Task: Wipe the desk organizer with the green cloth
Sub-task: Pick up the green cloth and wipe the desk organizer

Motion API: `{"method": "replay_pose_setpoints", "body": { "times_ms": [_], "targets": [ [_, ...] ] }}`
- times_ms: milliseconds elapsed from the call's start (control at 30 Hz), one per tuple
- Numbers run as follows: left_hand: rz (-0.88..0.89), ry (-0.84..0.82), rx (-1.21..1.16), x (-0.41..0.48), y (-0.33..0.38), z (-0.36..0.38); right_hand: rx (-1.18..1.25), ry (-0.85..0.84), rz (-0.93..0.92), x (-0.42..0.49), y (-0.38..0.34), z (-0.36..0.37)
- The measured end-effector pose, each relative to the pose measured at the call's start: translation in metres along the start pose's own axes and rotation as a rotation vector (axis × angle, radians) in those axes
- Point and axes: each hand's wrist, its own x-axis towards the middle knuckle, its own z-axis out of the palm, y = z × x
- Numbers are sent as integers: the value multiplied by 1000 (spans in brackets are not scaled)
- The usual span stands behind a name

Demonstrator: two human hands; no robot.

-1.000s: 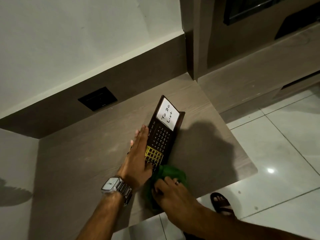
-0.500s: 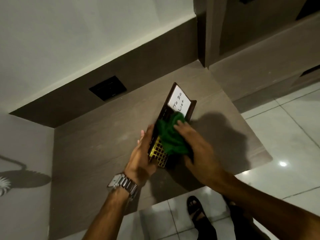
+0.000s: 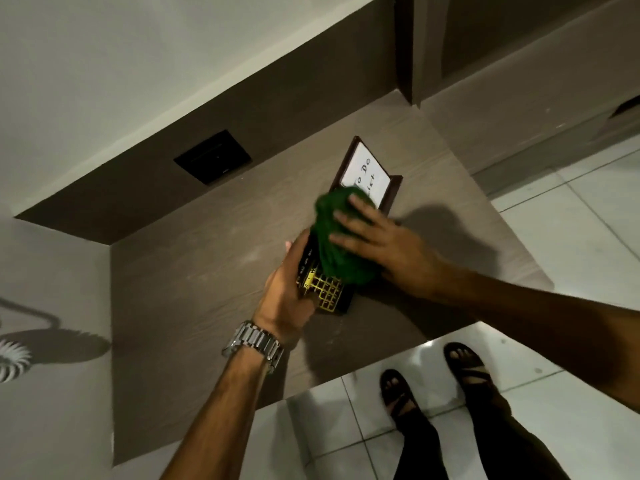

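The dark brown desk organizer [image 3: 393, 192] lies on the wooden desk [image 3: 207, 258], with a white "To Do List" card at its far end and a yellow grid at its near end. My left hand [image 3: 287, 299], with a metal watch on the wrist, grips the organizer's left near side. My right hand [image 3: 377, 244] presses the bunched green cloth [image 3: 337, 244] flat on the organizer's middle. The cloth covers the calendar face and the lower edge of the card.
A black wall socket plate [image 3: 213, 157] sits on the brown backsplash behind the desk. The desk's front edge runs diagonally above a tiled floor [image 3: 571, 237], where my sandalled feet [image 3: 433, 382] stand. A cabinet corner [image 3: 408, 46] rises at the back right.
My right hand carried the green cloth from the desk's near edge up onto the organizer and pushed it further toward the card. My left hand stayed on the organizer's side.
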Motion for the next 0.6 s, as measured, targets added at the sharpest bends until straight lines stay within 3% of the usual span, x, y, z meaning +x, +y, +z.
{"method": "replay_pose_setpoints", "body": {
  "times_ms": [67, 200, 400, 600],
  "targets": [
    [7, -10, -26, 0, 1, 2, 21, 8, 98, 5, 3, -4],
    [-65, 60, 50, -1, 1, 4, -5, -166, -196, -5, -18, 9],
    [-79, -112, 68, -2, 9, -4, -102, -80, 57, -6, 31, -1],
    [-38, -138, 142, -6, 14, -2, -46, -134, -70, -42, 9, 24]
  ]
}}
